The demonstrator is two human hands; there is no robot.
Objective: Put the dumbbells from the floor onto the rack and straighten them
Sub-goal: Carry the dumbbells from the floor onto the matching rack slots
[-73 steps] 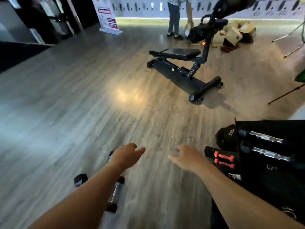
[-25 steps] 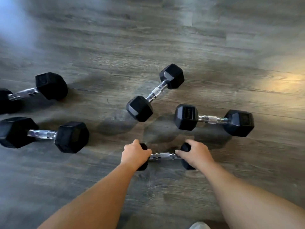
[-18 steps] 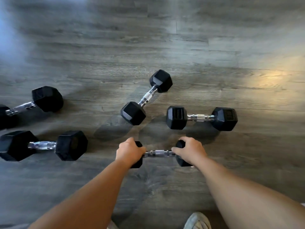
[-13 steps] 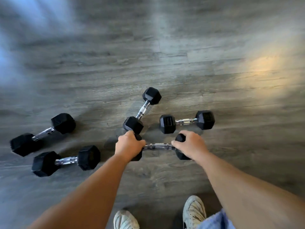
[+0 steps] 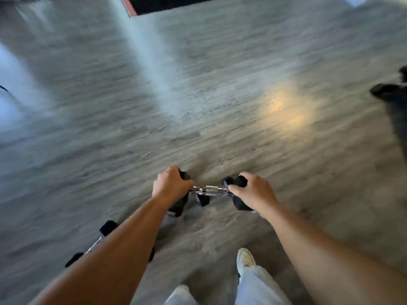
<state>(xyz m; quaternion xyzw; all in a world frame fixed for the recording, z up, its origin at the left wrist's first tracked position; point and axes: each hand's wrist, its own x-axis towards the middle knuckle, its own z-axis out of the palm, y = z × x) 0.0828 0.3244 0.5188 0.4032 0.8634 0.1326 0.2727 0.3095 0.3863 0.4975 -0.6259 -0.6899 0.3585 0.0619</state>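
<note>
A black hex dumbbell with a chrome handle (image 5: 210, 190) hangs crosswise above the wooden floor, held by both ends. My left hand (image 5: 170, 187) is closed over its left head and my right hand (image 5: 253, 191) over its right head. Other dumbbells lie on the floor below: one (image 5: 94, 244) shows beside my left forearm at the lower left, and parts of others peek out under the held one, blurred. No rack is in view.
My feet in white shoes (image 5: 245, 261) and light trousers stand at the bottom edge. A dark blurred piece of equipment (image 5: 394, 100) sits at the right edge. A dark panel (image 5: 174, 3) lies at the top.
The dumbbell has come up off the floor in both hands. The view has risen and tipped forward, so the other dumbbells have slid down and mostly behind my arms.
</note>
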